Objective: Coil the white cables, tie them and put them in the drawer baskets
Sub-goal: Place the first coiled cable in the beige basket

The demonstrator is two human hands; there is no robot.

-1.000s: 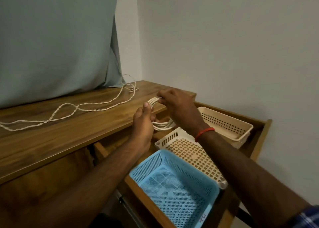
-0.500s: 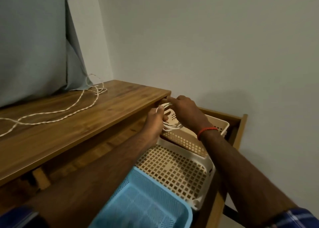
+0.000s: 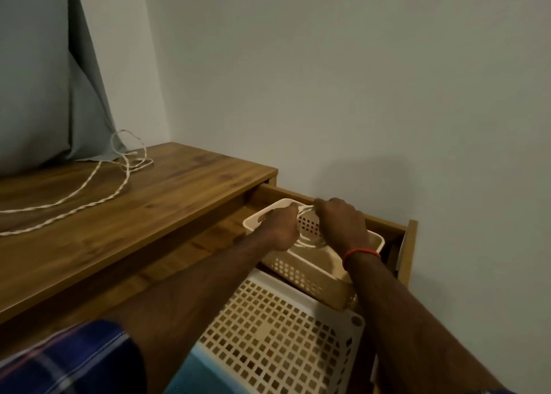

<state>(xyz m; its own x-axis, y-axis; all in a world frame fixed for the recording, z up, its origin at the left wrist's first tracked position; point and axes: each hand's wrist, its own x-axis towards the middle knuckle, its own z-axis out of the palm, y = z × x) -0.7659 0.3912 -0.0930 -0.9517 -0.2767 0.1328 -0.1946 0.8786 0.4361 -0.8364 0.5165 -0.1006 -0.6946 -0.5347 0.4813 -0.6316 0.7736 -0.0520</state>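
A coiled white cable (image 3: 308, 240) hangs between my two hands over the far beige basket (image 3: 301, 274) in the open drawer. My left hand (image 3: 281, 229) grips the coil's left side and my right hand (image 3: 341, 225) grips its right side, which wears a red band at the wrist. The coil's lower loops dip inside that basket. A second, loose twisted white cable (image 3: 98, 191) lies stretched out on the wooden desktop (image 3: 167, 202) to the left, with a few loops by the cloth.
In the drawer (image 3: 407, 250) a white basket (image 3: 286, 334) sits in front of the beige one, and a blue basket (image 3: 193, 375) nearest me. A grey cloth (image 3: 44, 80) hangs behind the desk at left. A plain wall stands close on the right.
Both hands have carried the coiled cable from the desk's edge to the right and down over the far beige basket. My view has turned right and moved closer.
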